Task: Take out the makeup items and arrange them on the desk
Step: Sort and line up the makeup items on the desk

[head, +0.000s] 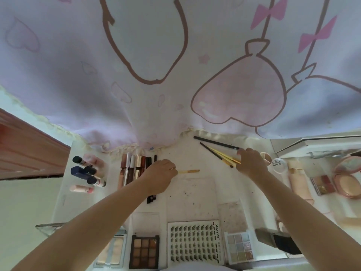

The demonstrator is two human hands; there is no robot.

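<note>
On the white tabletop [195, 192], the left hand [160, 174] pinches a gold brush [190, 171] beside the lipstick row [134, 169] while the right hand [251, 163] grips a brush cluster [220, 154], which could scatter if jostled during placing.

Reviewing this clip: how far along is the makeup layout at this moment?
Mostly done: lip tubes, eyeshadow palette, lash card and compacts already lie in groups on the desk. In hand: the left hand holds a gold brush; the right hand grips the brush bundle. Left: placing these brushes.
</note>
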